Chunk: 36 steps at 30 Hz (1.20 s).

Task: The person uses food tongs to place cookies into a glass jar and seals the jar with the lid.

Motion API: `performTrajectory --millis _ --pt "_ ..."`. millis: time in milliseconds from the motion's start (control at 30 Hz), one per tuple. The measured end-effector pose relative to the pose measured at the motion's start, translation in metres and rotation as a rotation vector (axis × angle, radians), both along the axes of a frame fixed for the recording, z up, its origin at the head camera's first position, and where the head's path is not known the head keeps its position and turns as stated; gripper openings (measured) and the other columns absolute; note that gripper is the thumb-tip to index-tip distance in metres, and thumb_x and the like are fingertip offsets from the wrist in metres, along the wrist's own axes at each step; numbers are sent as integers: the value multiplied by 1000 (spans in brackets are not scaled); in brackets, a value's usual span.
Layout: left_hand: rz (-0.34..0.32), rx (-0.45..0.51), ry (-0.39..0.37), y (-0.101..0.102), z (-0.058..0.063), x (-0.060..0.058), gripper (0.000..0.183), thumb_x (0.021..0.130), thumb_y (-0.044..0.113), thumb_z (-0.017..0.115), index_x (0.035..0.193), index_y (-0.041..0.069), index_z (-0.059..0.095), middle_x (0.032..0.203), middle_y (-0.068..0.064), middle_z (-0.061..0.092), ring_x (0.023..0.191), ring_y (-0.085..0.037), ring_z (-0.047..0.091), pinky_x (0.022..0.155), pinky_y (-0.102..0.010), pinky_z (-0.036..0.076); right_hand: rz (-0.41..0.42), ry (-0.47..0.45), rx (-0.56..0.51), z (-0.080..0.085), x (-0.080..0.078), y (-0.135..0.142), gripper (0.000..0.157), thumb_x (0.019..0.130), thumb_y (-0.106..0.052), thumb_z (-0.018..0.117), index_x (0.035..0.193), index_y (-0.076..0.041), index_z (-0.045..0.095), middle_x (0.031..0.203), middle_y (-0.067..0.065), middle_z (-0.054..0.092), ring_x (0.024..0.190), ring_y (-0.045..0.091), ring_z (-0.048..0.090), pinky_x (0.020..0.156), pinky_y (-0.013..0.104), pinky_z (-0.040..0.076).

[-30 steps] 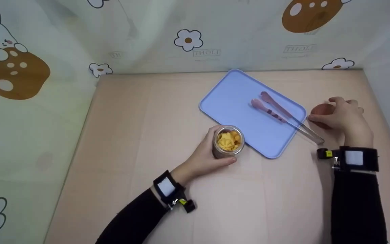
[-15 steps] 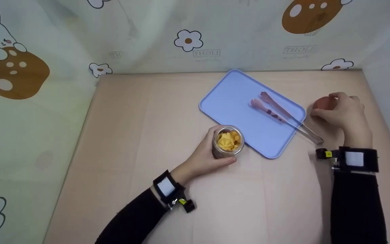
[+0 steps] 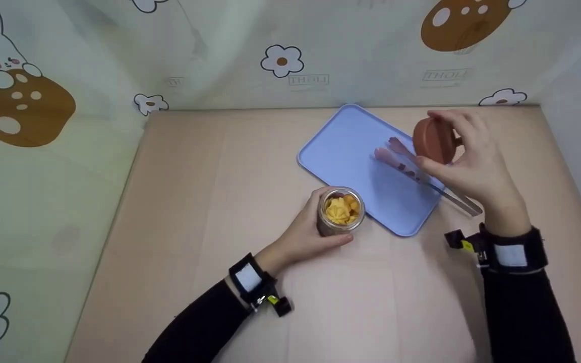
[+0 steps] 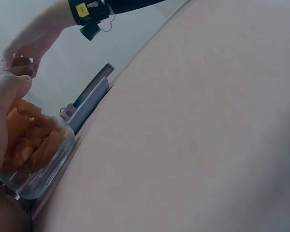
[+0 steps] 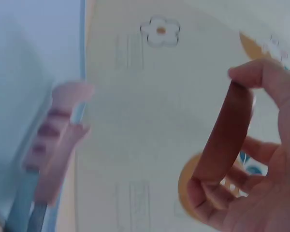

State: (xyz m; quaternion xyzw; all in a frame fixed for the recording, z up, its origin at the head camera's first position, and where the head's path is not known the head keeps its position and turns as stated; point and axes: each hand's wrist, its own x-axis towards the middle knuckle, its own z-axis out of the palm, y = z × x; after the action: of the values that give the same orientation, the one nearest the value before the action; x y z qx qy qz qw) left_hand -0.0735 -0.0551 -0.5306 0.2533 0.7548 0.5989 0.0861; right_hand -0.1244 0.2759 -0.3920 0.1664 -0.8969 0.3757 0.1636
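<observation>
My left hand [image 3: 303,237] grips an uncapped clear glass jar [image 3: 326,229], its mouth facing up, filled with yellow-orange pieces. In the left wrist view, the orange pieces [image 4: 36,140] show through the jar's side. A round reddish-brown lid [image 3: 427,141] is held on edge by my right hand [image 3: 479,169], raised over the right end of a blue tray [image 3: 341,146]. From the right wrist, the lid [image 5: 227,130] is seen side-on, pinched at its rim between thumb and fingers. Below it, pink-tipped tongs [image 3: 400,166] lie across the tray.
The metal handle end of the tongs reaches past the tray's right edge onto the pale table [image 3: 179,201]. The jar stands close to the tray's front edge. A patterned curtain [image 3: 210,60] hangs behind and along the left side; a plain pale surface [image 3: 580,126] borders the right.
My right hand has lifted the lid from the right side of the table and carried it left over the tray, tipping it on edge. The left hand and jar have stayed put.
</observation>
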Motion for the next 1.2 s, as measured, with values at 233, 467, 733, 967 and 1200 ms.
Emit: performTrajectory --millis 233,467,733,967,1200 --pt "-7 14 18 1 0 -1 96 88 33 94 162 20 34 161 2 48 148 -13 47 128 -42 35 267 59 39 -5 15 -43 82 82 -20 95 156 -17 60 149 13 57 126 20 56 94 20 50" --pt "-16 1 67 1 -1 -2 97 88 30 92 163 14 31 159 -4 48 146 -17 49 126 -41 37 423 106 68 -10 27 -70 82 82 -31 92 152 -7 57 147 8 61 130 23 58 112 35 49" --pt "-23 -14 111 -1 -3 -4 98 90 30 91 163 12 29 157 -7 50 141 -18 52 122 -40 43 579 128 145 -22 33 -87 75 85 -40 90 148 -10 63 145 10 62 137 30 56 126 52 36" --pt "-10 -26 95 -1 -3 -4 96 91 29 89 163 10 29 157 -10 50 144 -20 52 123 -40 42 567 164 185 -37 33 -99 78 81 -38 91 150 -13 64 142 13 62 129 31 58 100 46 58" --pt "-6 -41 96 -2 -3 -3 97 92 29 88 164 6 28 160 -13 48 147 -22 50 125 -39 40 576 175 185 -47 32 -104 78 81 -35 90 151 -12 64 142 15 63 126 31 58 97 51 59"
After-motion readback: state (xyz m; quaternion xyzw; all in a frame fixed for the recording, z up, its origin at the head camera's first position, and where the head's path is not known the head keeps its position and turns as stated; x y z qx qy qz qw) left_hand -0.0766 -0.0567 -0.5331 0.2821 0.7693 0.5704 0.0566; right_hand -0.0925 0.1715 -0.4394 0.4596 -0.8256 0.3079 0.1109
